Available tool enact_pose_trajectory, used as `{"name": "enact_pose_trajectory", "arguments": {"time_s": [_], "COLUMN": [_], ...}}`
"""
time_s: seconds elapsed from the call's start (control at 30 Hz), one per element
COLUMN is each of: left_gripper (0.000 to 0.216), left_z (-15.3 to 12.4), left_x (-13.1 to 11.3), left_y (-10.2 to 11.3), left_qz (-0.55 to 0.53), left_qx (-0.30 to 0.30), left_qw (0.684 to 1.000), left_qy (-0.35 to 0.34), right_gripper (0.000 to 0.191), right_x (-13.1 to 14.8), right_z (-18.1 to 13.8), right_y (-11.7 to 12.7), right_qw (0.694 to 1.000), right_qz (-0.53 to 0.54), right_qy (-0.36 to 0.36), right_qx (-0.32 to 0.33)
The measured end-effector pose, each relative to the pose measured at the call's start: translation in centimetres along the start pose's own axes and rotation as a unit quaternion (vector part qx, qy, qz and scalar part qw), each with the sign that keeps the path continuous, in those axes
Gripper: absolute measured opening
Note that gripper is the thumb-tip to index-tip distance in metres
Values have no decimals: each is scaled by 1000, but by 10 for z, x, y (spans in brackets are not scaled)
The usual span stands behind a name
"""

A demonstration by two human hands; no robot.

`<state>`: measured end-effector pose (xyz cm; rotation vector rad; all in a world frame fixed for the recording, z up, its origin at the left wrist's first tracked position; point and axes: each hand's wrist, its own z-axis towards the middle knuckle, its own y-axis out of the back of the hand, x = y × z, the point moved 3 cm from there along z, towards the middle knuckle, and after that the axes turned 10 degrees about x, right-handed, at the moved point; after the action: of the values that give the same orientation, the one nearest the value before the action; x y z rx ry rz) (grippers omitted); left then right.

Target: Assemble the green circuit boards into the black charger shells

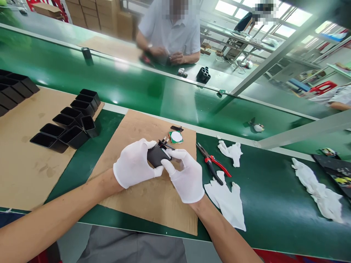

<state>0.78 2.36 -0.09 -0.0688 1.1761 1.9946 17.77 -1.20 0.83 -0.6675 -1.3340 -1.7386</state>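
Both my hands wear white gloves and meet over a brown cardboard sheet (153,204). My left hand (134,164) is wrapped round a small black plastic housing (157,156) with wires and metal parts sticking out of its top. My right hand (186,175) pinches the same housing from the right, thumb and forefinger on its upper edge. Just beyond them on the cardboard lie a small green circuit board with a white disc (176,137) and a small black part (177,128).
Red-handled pliers (212,164) and loose white gloves (227,201) lie to the right on the green bench. Several empty black housings (71,124) stand at left on another cardboard sheet. A person in a white shirt (170,33) works across the green conveyor (137,87).
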Motion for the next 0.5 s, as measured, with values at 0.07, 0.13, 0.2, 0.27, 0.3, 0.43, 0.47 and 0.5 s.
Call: {"name": "enact_pose_trajectory", "arguments": {"time_s": [0.07, 0.13, 0.2, 0.27, 0.3, 0.43, 0.47, 0.5], "left_gripper": [52, 52, 51, 52, 53, 50, 49, 50], "left_z": [0, 1, 2, 4, 5, 9, 10, 11], "left_x": [-1, -1, -2, 0, 1, 4, 4, 4], "left_y": [0, 1, 2, 3, 3, -1, -1, -2], "left_qz": [-1, -12, -41, -96, -130, -256, -275, -289], "left_qx": [-4, -6, -2, 24, 46, 153, 172, 187], "left_qw": [1000, 1000, 999, 994, 987, 936, 925, 916], "left_qy": [-1, 3, 17, 55, 83, 187, 199, 206], "right_gripper": [19, 26, 32, 36, 36, 34, 33, 32], "right_x": [-2, -4, -7, -9, -9, -8, -6, -5], "right_z": [0, 0, -1, -1, -1, 1, 2, 3], "right_y": [-1, -3, -4, -3, -2, 3, 4, 5], "right_qw": [1000, 999, 999, 999, 999, 1000, 1000, 1000], "right_qz": [11, 23, 33, 36, 35, 18, 12, 6], "right_qy": [-10, -18, -22, -22, -21, -3, 2, 9], "right_qx": [-7, -15, -20, -21, -19, 4, 10, 16]}}
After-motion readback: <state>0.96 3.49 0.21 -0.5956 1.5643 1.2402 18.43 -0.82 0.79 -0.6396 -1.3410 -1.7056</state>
